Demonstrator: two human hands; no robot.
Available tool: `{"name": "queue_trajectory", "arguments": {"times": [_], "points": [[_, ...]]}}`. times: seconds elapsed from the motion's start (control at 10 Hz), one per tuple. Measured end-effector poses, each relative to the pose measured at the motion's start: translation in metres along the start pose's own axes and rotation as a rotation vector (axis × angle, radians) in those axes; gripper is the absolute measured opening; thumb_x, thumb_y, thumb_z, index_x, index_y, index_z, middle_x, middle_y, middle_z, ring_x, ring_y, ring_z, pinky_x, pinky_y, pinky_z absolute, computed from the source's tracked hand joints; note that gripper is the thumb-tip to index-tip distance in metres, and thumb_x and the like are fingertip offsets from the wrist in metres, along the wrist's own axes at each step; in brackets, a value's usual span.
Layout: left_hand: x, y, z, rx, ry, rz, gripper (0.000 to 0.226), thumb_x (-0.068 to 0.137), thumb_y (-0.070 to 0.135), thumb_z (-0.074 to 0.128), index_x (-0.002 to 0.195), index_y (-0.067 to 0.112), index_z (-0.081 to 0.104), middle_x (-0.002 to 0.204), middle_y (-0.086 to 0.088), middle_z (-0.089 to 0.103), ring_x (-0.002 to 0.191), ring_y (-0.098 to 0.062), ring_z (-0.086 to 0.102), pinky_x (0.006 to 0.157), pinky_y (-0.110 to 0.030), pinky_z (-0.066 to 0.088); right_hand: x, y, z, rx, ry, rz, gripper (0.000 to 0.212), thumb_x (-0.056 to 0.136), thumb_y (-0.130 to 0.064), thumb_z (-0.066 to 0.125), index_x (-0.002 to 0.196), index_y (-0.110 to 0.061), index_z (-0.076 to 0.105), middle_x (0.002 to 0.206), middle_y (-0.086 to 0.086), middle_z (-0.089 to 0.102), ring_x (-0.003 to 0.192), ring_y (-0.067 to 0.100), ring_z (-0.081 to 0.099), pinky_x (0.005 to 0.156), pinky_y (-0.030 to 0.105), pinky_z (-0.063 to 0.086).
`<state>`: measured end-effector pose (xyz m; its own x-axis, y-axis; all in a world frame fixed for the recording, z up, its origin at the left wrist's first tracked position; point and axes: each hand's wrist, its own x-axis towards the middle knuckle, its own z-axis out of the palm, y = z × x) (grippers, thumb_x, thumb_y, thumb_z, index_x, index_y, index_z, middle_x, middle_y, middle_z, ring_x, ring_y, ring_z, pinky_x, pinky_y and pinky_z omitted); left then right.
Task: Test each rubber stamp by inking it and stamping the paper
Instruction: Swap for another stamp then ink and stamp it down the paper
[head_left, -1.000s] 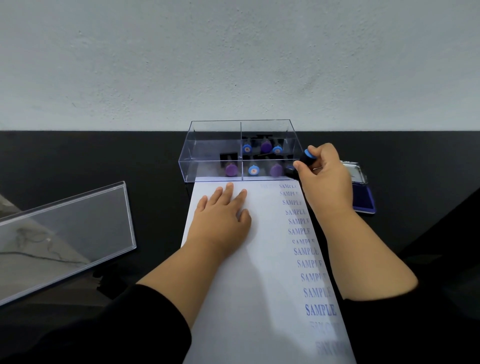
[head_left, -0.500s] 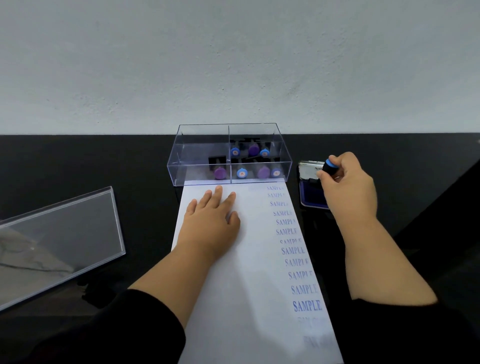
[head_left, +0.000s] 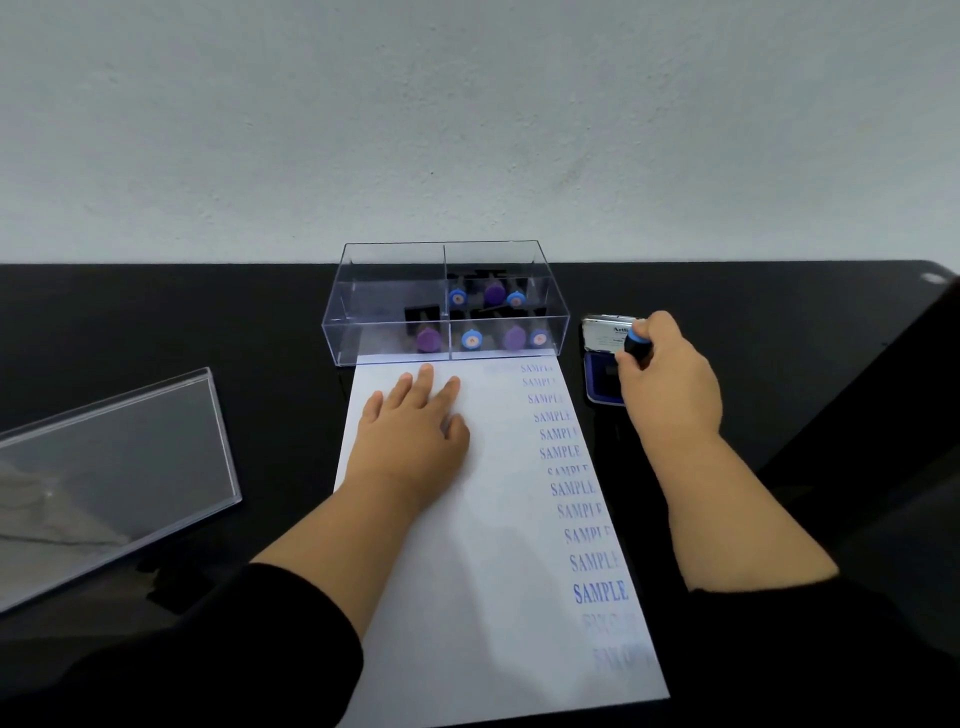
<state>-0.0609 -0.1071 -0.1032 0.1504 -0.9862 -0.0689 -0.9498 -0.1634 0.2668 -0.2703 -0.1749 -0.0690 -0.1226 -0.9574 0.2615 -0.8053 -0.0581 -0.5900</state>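
Head view. Right hand (head_left: 670, 384): grip clamped on blue-capped stamp (head_left: 635, 347), stamp set down on ink pad (head_left: 602, 379). Left hand (head_left: 410, 434): fingers flat, pressing paper (head_left: 493, 545) on black surface (head_left: 208, 312); clear box (head_left: 444, 304) of stamps just beyond its fingertips.

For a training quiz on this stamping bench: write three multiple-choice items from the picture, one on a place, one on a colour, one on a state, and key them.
1. Where is the open blue ink pad?
A. Right of the white paper sheet
B. Inside the clear plastic box
C. Left of the paper

2. What colour is the top of the black-handled stamp in the right hand?
A. Purple
B. Blue
C. Red

3. What is the left hand doing?
A. Gripping a stamp
B. Lifting the box
C. Resting flat on the paper

Key: 1 A, the pad lies beside the paper's right edge; 2 B, a blue cap shows above the fingers; 3 C, its fingers lie straight on the sheet.
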Motion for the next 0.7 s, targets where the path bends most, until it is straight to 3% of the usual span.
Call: {"name": "queue_trajectory", "arguments": {"times": [0.5,0.7], "points": [[-0.001,0.001,0.000,0.003,-0.004,0.003,0.052,0.101,0.034,0.020,0.152,0.033,0.008,0.160,0.004,-0.004,0.147,-0.013,-0.005,0.117,-0.034,-0.006,-0.005,0.000,-0.002,-0.048,0.011,-0.018,0.016,0.095,-0.021,0.051,0.110,-0.019,0.048,0.086,0.001,0.050,0.073,0.019,0.045,0.051,0.027,0.028],[-0.002,0.002,0.000,-0.012,0.010,-0.006,0.052,0.101,0.032,0.021,0.152,0.033,0.010,0.160,0.005,-0.003,0.147,-0.012,-0.004,0.117,-0.033,-0.006,-0.005,-0.013,0.001,0.083,0.014,-0.065,0.020,0.094,-0.024,0.053,0.113,-0.022,0.050,0.089,0.004,0.060,0.075,0.021,0.056,0.059,0.032,0.043]]}}
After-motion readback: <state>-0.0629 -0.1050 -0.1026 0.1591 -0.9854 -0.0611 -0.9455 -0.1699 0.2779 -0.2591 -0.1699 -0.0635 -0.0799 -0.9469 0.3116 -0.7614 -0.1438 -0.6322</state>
